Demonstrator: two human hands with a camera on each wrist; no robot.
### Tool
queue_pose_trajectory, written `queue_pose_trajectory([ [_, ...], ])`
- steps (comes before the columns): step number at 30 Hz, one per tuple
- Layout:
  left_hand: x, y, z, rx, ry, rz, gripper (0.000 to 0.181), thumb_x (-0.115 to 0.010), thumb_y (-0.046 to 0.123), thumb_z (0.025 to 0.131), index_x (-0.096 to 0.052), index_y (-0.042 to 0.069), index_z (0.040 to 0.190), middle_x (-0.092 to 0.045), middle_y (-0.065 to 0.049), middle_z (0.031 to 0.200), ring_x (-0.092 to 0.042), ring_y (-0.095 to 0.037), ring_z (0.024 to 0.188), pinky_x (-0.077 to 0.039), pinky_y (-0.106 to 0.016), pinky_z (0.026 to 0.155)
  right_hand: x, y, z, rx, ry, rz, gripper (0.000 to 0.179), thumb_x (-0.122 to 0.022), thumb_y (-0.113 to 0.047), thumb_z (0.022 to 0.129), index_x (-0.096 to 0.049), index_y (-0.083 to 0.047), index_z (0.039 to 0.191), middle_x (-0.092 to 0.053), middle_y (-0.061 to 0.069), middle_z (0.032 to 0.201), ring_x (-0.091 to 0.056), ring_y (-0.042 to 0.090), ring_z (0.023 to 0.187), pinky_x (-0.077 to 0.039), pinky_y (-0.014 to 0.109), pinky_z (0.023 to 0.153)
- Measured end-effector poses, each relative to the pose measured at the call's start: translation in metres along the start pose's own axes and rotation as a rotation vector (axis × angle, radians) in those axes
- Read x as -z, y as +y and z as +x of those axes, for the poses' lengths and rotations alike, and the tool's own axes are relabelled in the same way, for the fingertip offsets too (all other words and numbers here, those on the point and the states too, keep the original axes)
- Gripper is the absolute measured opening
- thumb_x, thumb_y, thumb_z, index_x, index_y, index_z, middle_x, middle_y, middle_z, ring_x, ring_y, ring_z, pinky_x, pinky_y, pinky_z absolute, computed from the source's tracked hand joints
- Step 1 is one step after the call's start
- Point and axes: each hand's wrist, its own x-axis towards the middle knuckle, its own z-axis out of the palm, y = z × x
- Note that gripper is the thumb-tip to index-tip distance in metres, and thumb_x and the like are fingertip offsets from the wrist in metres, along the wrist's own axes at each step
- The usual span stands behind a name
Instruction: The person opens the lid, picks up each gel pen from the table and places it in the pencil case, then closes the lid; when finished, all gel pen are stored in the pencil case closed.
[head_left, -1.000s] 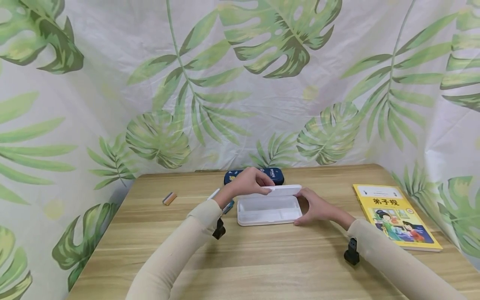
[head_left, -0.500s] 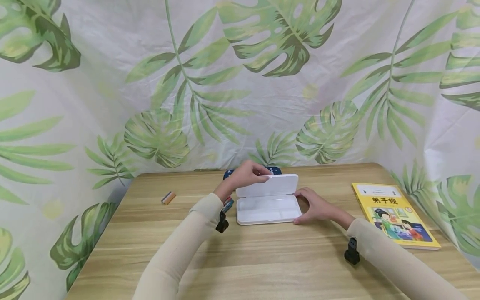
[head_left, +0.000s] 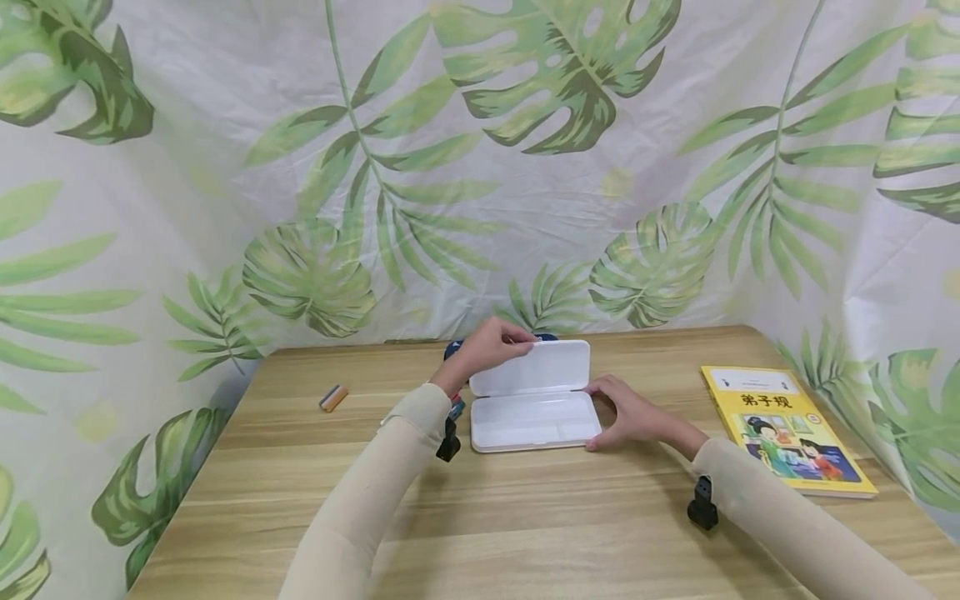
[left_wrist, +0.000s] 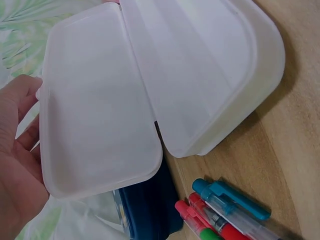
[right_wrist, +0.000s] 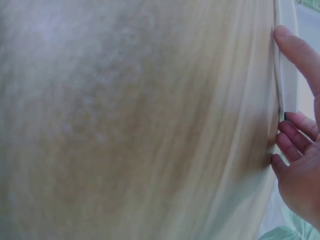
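A white plastic pencil case lies on the table with its lid swung up and tilted back. Its divided inside holds nothing. My left hand pinches the lid's upper edge between thumb and fingers; the left wrist view shows this hand at the lid's outer rim. At the case's right end, my right hand grips it, thumb at the front corner and fingers at the back. In the right wrist view the right hand spans the narrow end of the case.
Several pens, with teal, red and green parts, lie just left of the case. Behind the lid sits a dark blue pencil case, mostly hidden. A small orange and blue block is farther left; a yellow book lies at right.
My left hand has raised the lid from low over the base to leaning back, covering more of the blue case. The right hand has kept its grip on the case's end.
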Motion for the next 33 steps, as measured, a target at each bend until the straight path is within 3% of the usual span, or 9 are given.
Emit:
queue_pose_trajectory([
  [6,-0.002,0.002,-0.001,0.050,0.027,0.078,0.021,-0.067,0.027,0.099,-0.079,0.018,0.115,-0.078,-0.002,0.111,-0.071,-0.015,0.098,-0.056,-0.031,0.083,-0.001,0.000,0.001,0.009,0.009,0.001,0.083,-0.097,-0.031,0.064,-0.056,0.002,0.128,-0.057,0.016,0.123,-0.053,0.034,0.118,-0.041,0.053,0.104],
  [11,-0.002,0.005,-0.003,0.049,0.041,0.106,0.022,-0.067,0.027,0.099,-0.079,0.018,0.115,-0.078,-0.001,0.111,-0.071,-0.015,0.100,-0.056,-0.031,0.084,-0.001,0.002,0.001,-0.012,0.001,0.011,0.083,-0.097,-0.033,0.064,-0.056,-0.001,0.129,-0.057,0.014,0.125,-0.052,0.032,0.120,-0.041,0.052,0.106],
  [17,0.000,0.008,-0.008,-0.008,0.035,0.115,0.022,-0.068,0.028,0.098,-0.079,0.019,0.115,-0.078,0.001,0.109,-0.072,-0.016,0.100,-0.057,-0.033,0.086,-0.001,0.002,0.002,-0.009,0.011,0.002,0.082,-0.097,-0.034,0.064,-0.057,0.000,0.128,-0.057,0.014,0.125,-0.052,0.033,0.120,-0.040,0.053,0.106],
  [25,0.010,0.016,-0.018,-0.086,0.029,0.116,0.027,-0.067,0.024,0.098,-0.075,0.012,0.121,-0.077,-0.003,0.106,-0.071,-0.016,0.097,-0.056,-0.031,0.085,-0.002,0.003,0.000,0.006,0.016,0.006,0.081,-0.097,-0.033,0.064,-0.057,0.001,0.127,-0.057,0.014,0.124,-0.053,0.032,0.119,-0.040,0.051,0.106],
  [33,0.032,0.023,-0.044,-0.174,0.092,0.108,0.027,-0.066,0.018,0.098,-0.074,0.007,0.122,-0.077,-0.008,0.110,-0.072,-0.019,0.097,-0.057,-0.036,0.090,-0.002,0.003,-0.001,0.023,0.022,-0.038,0.083,-0.096,-0.035,0.065,-0.057,0.001,0.129,-0.058,0.015,0.124,-0.054,0.032,0.118,-0.042,0.050,0.105],
])
